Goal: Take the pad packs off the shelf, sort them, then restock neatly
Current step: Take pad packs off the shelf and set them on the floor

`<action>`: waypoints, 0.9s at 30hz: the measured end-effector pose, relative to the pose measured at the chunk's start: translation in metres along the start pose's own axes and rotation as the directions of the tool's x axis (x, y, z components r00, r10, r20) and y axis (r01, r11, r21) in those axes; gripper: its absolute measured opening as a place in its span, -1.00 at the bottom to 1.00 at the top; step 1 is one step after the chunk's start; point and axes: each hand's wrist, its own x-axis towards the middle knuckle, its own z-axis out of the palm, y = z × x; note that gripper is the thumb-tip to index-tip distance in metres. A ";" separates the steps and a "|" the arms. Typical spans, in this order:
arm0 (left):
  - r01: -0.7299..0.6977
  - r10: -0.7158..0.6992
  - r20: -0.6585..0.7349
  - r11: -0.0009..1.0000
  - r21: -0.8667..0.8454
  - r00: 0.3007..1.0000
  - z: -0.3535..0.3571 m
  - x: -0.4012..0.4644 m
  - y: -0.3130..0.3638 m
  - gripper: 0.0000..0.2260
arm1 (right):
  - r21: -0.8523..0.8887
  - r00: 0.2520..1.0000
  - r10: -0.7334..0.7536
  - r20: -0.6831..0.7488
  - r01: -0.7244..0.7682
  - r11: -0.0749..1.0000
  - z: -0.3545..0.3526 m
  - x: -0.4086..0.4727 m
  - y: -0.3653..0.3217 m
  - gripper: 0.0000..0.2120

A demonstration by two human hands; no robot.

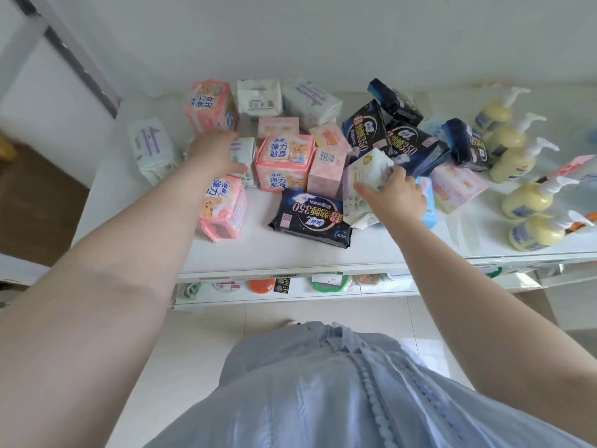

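Head view shows us looking down at a white shelf covered in pad packs. Our left hand reaches over a small white pack with fingers spread apart, holding nothing. Our right hand is closed around a white flowery pack, just beside a dark blue pack lying flat. Pink packs sit between our hands. Yellow pump bottles stand at the right.
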 end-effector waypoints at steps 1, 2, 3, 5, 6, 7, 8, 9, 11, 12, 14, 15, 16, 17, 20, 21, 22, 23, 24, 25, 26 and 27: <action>-0.014 0.014 0.002 1.000 -0.010 1.000 0.000 0.003 -0.003 -0.30 | 0.008 1.000 0.010 -0.002 -0.010 1.000 0.002 0.001 -0.002 -0.18; -0.028 0.028 -0.001 0.999 -0.020 1.000 0.000 0.007 -0.005 -0.31 | 0.017 1.000 0.020 -0.006 -0.020 1.000 0.003 0.003 -0.003 -0.19; -0.037 0.036 -0.003 0.999 -0.028 0.999 -0.001 0.010 -0.007 -0.32 | 0.027 0.999 0.032 -0.006 -0.032 0.999 0.003 0.004 -0.005 -0.19; -0.048 0.049 0.021 0.997 -0.053 0.999 -0.004 0.016 -0.009 -0.33 | 0.052 0.999 0.049 -0.005 -0.048 0.997 0.004 0.006 -0.007 -0.19; -0.053 0.056 0.040 0.997 -0.064 0.998 -0.005 0.018 -0.010 -0.32 | 0.066 0.998 0.055 -0.006 -0.054 0.996 0.004 0.007 -0.007 -0.19; -0.057 0.061 0.058 0.996 -0.063 0.996 -0.007 0.020 -0.010 -0.31 | 0.080 0.998 0.059 -0.008 -0.058 0.995 0.004 0.008 -0.008 -0.18; -0.061 0.065 0.073 0.996 -0.057 0.995 -0.008 0.023 -0.010 -0.30 | 0.100 0.998 0.064 -0.007 -0.063 0.993 0.004 0.009 -0.008 -0.18; -0.062 0.066 0.086 0.997 -0.046 0.994 -0.010 0.024 -0.009 -0.30 | 0.125 0.997 0.071 -0.003 -0.070 0.990 0.006 0.010 -0.008 -0.18; -0.073 0.075 0.091 0.997 -0.025 0.993 -0.012 0.025 -0.010 -0.30 | 0.185 0.996 0.085 0.006 -0.084 0.979 0.007 0.012 -0.007 -0.17; -0.084 0.086 0.070 0.996 -0.020 0.994 -0.013 0.025 -0.010 -0.31 | 0.215 0.996 0.091 0.011 -0.092 0.972 0.006 0.013 -0.007 -0.18; -0.103 0.102 -0.007 0.994 -0.042 0.995 -0.018 0.021 -0.011 -0.32 | 0.278 0.993 0.112 0.029 -0.116 0.954 0.002 0.014 -0.008 -0.20; -0.102 0.099 -0.052 0.992 -0.071 0.994 -0.023 0.018 -0.011 -0.34 | 0.317 0.991 0.127 0.032 -0.130 0.939 -0.001 0.015 -0.009 -0.22; -0.099 0.089 -0.099 0.990 -0.101 0.991 -0.029 0.016 -0.011 -0.35 | 0.358 0.990 0.138 0.023 -0.137 0.924 -0.005 0.016 -0.008 -0.23; -0.095 0.078 -0.140 0.988 -0.121 0.987 -0.037 0.013 -0.011 -0.34 | 0.396 0.989 0.146 0.003 -0.135 0.908 -0.011 0.017 -0.007 -0.24; -0.099 0.052 -0.227 0.975 -0.198 0.972 -0.064 0.003 -0.011 -0.34 | 0.511 0.988 0.142 -0.063 -0.090 0.855 -0.035 0.015 -0.007 -0.25; -0.104 0.043 -0.242 0.965 -0.242 0.969 -0.073 -0.002 -0.008 -0.35 | 0.550 0.988 0.135 -0.077 -0.071 0.832 -0.046 0.014 -0.007 -0.26; -0.118 0.046 -0.247 0.951 -0.285 0.968 -0.081 -0.008 -0.003 -0.37 | 0.588 0.988 0.125 -0.086 -0.051 0.807 -0.056 0.013 -0.008 -0.27; -0.144 0.066 -0.249 0.941 -0.308 0.966 -0.089 -0.013 0.005 -0.40 | 0.622 0.990 0.113 -0.090 -0.033 0.783 -0.065 0.012 -0.009 -0.28; -0.168 0.089 -0.251 0.934 -0.314 0.964 -0.095 -0.017 0.013 -0.45 | 0.649 0.991 0.096 -0.092 -0.014 0.760 -0.074 0.011 -0.010 -0.27; -0.192 0.112 -0.256 0.930 -0.314 0.960 -0.101 -0.022 0.022 -0.50 | 0.669 0.993 0.077 -0.092 0.005 0.743 -0.081 0.010 -0.010 -0.25; -0.209 0.127 -0.260 0.924 -0.319 0.957 -0.106 -0.028 0.033 -0.53 | 0.680 0.994 0.054 -0.094 0.024 0.733 -0.088 0.008 -0.009 -0.26; -0.216 0.134 -0.253 0.917 -0.336 0.958 -0.110 -0.036 0.044 -0.55 | 0.685 0.995 0.031 -0.093 0.042 0.727 -0.094 0.006 -0.006 -0.30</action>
